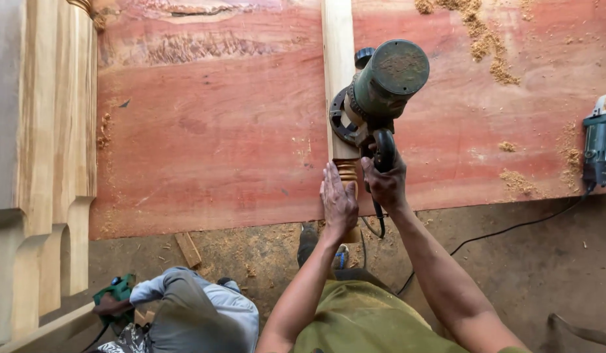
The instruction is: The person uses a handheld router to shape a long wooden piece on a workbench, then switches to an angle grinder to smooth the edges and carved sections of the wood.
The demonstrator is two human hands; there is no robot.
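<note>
1. Router (381, 88): green, dusty, round-topped power tool standing on a pale wooden strip (337, 72) that runs up the red tabletop (218, 131); its black base ring overhangs the strip's right edge; the cutter is hidden beneath the body.
2. Right hand (385, 180): closed around the router's dark side handle, just below the motor housing; the fingers wrap out of sight, so only the back of the hand shows.
3. Left hand (339, 201): fingers spread fairly wide, laid flat on the near end of the strip, beside the right hand; it covers most of a ribbed, turned section there, of which only a small part shows between the two hands.
4. Strip's far end cut off by the top edge of the view; its near end passes the tabletop's front edge and is hidden behind the left hand.
5. Black cable (499, 232): trails over the dirt floor (545, 274) to the right; where it begins is hard to make out.
6. Second green power tool (600, 140): at the right edge of the tabletop, half out of view.
7. Sawdust piles (479, 33): scattered on the tabletop's right half.
8. Another person (191, 314): crouched lower left, grey trousers; their hand on a small green tool (116, 294), details unclear.
9. Pale profiled timber pieces (41, 163): stacked upright at left, cut off by the view's edge.
</note>
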